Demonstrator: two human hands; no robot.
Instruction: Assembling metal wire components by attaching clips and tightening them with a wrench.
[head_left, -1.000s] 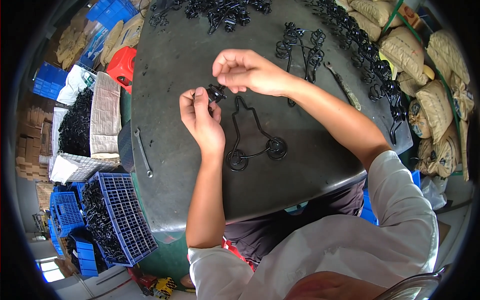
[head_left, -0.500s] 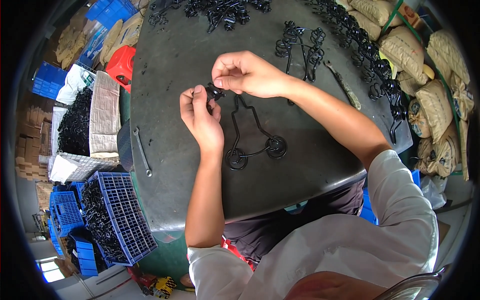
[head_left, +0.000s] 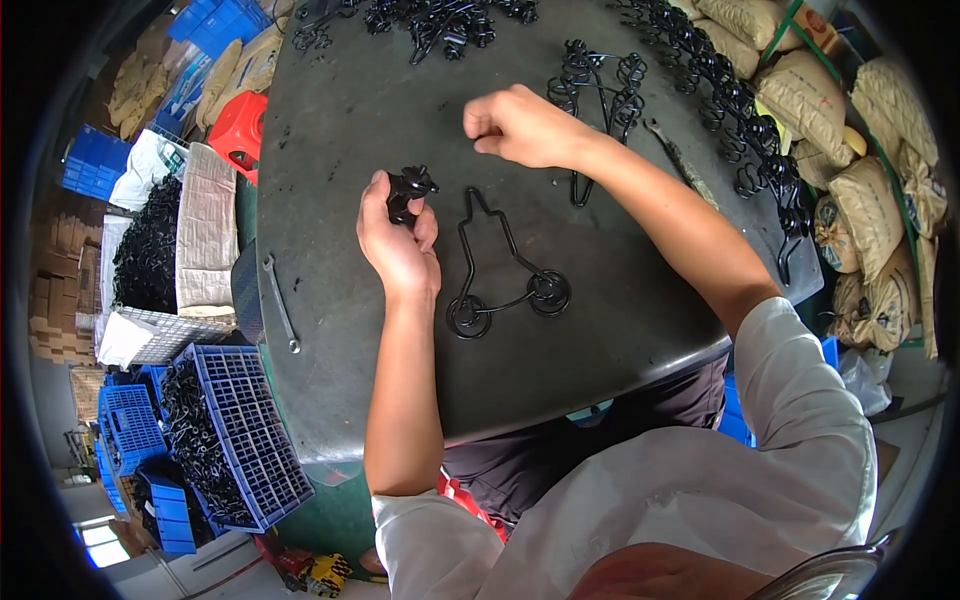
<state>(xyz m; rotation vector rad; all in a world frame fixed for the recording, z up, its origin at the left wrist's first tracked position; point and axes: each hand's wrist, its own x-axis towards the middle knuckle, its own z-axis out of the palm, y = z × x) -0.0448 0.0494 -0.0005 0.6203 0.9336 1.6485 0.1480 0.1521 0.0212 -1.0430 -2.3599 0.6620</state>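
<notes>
My left hand (head_left: 393,240) is closed around a small black clamp-like part (head_left: 411,188), whose upper end sticks out above the fingers. To the right and slightly farther away, my right hand (head_left: 522,128) hovers over the table, apart from that part. Its fingers are curled with the thumb against them, and anything inside the pinch is hidden. Between my forearms a bent black wire frame (head_left: 550,292) lies flat, its narrow end pointing away from me and a coiled ring at each near corner.
Coiled wire frames (head_left: 628,100) lie beyond my right hand, beside a worn wrench-like tool (head_left: 680,165). More line the right edge. A pile of black parts (head_left: 435,25) is at the back. A wrench (head_left: 283,305) lies left; blue crates (head_left: 250,430) stand beside the table (head_left: 340,380).
My right hand has drawn away from the black part, moving right and slightly farther off. My left hand keeps hold of the part, which now shows more fully.
</notes>
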